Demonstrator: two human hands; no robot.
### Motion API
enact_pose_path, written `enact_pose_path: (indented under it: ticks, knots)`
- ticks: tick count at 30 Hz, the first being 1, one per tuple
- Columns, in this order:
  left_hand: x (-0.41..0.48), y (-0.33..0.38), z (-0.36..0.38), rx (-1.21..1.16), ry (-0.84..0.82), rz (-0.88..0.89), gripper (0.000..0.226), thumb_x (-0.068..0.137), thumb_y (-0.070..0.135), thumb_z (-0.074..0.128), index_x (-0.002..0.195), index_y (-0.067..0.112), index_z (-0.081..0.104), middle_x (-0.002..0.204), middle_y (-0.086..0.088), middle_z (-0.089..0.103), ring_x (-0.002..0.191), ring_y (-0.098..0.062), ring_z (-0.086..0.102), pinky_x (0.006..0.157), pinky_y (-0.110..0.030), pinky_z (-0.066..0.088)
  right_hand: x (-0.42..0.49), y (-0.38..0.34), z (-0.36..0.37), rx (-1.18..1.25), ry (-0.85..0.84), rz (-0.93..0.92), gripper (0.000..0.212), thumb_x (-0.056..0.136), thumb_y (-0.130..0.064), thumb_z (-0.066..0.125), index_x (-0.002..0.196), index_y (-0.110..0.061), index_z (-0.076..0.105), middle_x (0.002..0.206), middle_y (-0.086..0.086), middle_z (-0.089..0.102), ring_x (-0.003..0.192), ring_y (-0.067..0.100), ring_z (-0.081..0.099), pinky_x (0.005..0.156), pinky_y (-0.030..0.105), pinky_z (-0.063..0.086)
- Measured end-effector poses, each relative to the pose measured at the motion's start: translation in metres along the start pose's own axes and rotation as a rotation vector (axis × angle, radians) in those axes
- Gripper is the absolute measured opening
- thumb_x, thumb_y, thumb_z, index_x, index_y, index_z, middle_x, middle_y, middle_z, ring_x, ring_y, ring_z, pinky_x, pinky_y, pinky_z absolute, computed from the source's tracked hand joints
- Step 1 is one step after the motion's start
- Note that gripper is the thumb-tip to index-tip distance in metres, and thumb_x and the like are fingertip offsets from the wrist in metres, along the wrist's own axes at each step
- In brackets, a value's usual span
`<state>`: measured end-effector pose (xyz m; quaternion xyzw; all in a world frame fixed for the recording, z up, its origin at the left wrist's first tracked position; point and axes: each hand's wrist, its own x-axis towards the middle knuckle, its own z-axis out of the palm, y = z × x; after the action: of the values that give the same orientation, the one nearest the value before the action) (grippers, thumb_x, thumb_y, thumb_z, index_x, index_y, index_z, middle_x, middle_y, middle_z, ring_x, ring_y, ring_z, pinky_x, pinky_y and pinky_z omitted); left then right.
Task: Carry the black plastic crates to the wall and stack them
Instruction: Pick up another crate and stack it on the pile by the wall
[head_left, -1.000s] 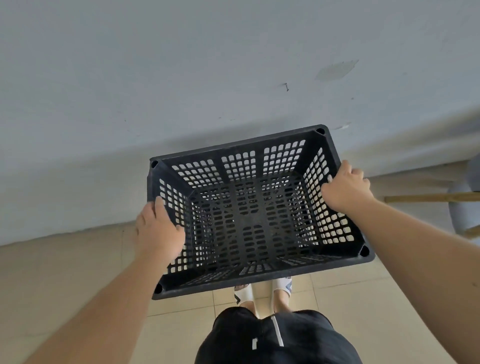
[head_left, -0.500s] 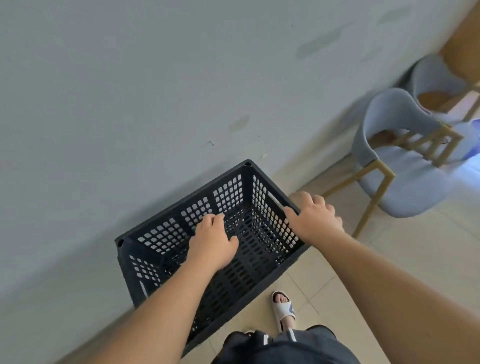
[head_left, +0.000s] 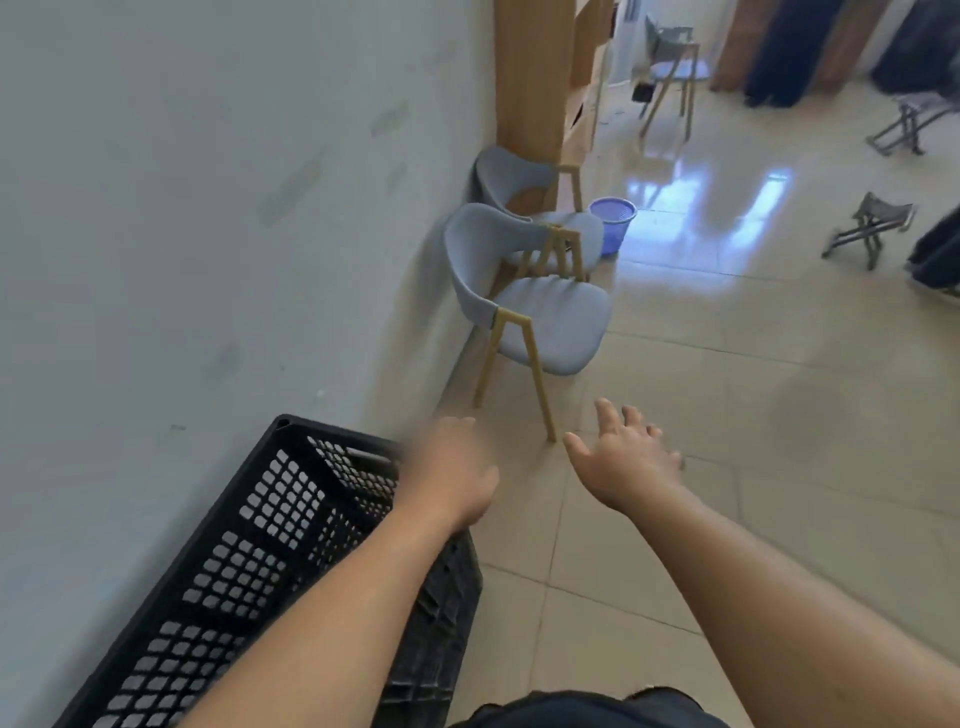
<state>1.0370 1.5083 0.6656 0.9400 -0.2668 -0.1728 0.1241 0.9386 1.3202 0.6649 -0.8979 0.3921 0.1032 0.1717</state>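
A pale wall closes off the whole left of the frame. A black crate stands along its foot at lower left. Higher in the frame, a grey chair and a second chair line the wall, with a blue basket beside the farther one. Tiled floor lies open across the centre and lower right. A folding stool stands near the right edge.
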Motion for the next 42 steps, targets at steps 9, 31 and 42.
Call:
enact_pose_path:
  ticks: [9, 31, 42]
  knots:
    - [0.032, 0.219, 0.043, 0.19, -0.061, 0.318, 0.073, 0.097, 0.049, 0.047, 0.16, 0.022, 0.022, 0.166, 0.002, 0.024, 0.148, -0.024, 0.029, 0.111, -0.045, 0.035, -0.011, 0.216, -0.064, 0.122, 0.164, 0.308, 0.077, 0.089, -0.071, 0.028, 0.156, -0.034, 0.015, 0.163, 0.004, 0.017, 0.145, 0.033, 0.02, 0.108, 0.057, 0.028]
    - [0.038, 0.738, 0.253, 0.302, -0.351, 0.973, 0.069, 0.098, 0.046, 0.046, 0.159, 0.026, 0.022, 0.164, 0.002, 0.027, 0.146, -0.026, 0.032, 0.11, -0.046, 0.035, -0.04, 0.682, -0.162, 0.358, 0.261, 1.021, 0.076, 0.092, -0.07, 0.027, 0.156, -0.031, 0.014, 0.162, 0.008, 0.017, 0.141, 0.035, 0.025, 0.105, 0.055, 0.031]
    - [0.114, 0.959, 0.312, 0.371, -0.435, 1.208, 0.061, 0.097, 0.043, 0.046, 0.153, 0.025, 0.029, 0.153, 0.001, 0.036, 0.134, -0.027, 0.042, 0.101, -0.044, 0.04, 0.026, 0.833, -0.222, 0.463, 0.295, 1.331, 0.074, 0.093, -0.069, 0.028, 0.156, -0.032, 0.015, 0.159, 0.006, 0.022, 0.138, 0.035, 0.029, 0.105, 0.054, 0.033]
